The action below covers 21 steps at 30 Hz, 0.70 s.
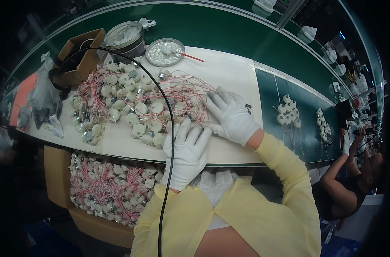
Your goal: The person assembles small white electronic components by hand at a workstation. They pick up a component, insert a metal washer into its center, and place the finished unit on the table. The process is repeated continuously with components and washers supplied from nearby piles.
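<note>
Small round off-white motors with pink wires (138, 129) lie heaped on the white worktop. Both my hands wear white gloves. At the heap's near right edge, my left hand (187, 154) rests with its fingers stretched forward and a little apart against the motors. My right hand (233, 116) lies at the right end of the pink wires (182, 85), fingers extended and thumb out toward the left hand. Its fingertips touch or cover some wires. Neither hand visibly grips a part, though what lies under the fingers is hidden.
A round dish (154, 60) of pale grease holds a red-handled brush (190, 56). Behind stand a grease tub (137, 46) and a cardboard box (92, 58). Below sits a carton (58, 180) full of motors. A black cable (171, 128) crosses the view. Motor clusters (288, 112) lie right, near another person (340, 188).
</note>
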{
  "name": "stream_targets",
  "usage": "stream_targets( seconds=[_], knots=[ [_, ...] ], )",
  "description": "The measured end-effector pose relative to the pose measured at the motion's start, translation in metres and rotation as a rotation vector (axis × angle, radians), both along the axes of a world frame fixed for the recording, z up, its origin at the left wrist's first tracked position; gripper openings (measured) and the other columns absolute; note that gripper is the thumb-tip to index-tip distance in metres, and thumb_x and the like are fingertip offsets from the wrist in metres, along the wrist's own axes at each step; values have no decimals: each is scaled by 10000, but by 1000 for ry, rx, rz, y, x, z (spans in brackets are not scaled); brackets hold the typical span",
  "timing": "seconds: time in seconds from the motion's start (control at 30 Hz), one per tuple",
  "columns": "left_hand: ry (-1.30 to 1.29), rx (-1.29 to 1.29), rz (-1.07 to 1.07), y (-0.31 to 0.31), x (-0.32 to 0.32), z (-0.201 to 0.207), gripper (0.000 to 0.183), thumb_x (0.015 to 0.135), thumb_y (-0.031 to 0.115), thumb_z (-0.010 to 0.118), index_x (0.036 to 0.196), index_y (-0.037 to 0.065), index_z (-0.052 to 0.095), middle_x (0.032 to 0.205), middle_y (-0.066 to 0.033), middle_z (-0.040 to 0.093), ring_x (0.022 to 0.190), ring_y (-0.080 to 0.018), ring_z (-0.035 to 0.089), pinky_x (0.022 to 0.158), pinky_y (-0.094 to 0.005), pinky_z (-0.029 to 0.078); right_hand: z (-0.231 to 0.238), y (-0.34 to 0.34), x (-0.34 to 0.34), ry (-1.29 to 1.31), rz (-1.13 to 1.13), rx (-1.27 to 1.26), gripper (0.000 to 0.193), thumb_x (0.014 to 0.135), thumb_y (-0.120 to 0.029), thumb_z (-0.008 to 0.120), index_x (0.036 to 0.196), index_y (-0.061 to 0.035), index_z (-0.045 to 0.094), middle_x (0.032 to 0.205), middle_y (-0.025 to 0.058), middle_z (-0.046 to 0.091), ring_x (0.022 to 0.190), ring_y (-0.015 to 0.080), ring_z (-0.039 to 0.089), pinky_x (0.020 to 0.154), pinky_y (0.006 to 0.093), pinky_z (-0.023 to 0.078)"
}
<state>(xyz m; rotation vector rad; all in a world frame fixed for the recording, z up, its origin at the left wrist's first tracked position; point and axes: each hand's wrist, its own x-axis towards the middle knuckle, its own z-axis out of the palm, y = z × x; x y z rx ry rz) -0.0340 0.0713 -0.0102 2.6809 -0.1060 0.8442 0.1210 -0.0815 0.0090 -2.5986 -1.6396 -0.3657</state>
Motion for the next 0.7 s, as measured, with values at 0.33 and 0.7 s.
stream_targets(
  seconds=[0.33, 0.7],
  knots=[
    [23, -48, -33, 2, -3, 0, 400, 801, 173, 749, 1199, 176, 707, 1231, -12, 666, 1304, -296, 513, 1068, -490, 383, 9, -42, -8, 41, -101, -70, 761, 929, -552, 656, 1487, -58, 506, 1469, 190, 546, 1391, 412, 476, 1114, 557, 390],
    [-17, -95, -125, 19, -13, 7, 359, 767, 102, 769, 1119, 125, 697, 1162, -49, 657, 1220, -338, 542, 1084, -541, 448, 11, -29, 37, -12, -156, 97, 570, 983, -504, 606, 1357, -75, 586, 1385, 169, 608, 1325, 395, 536, 1055, 517, 424]
  ],
)
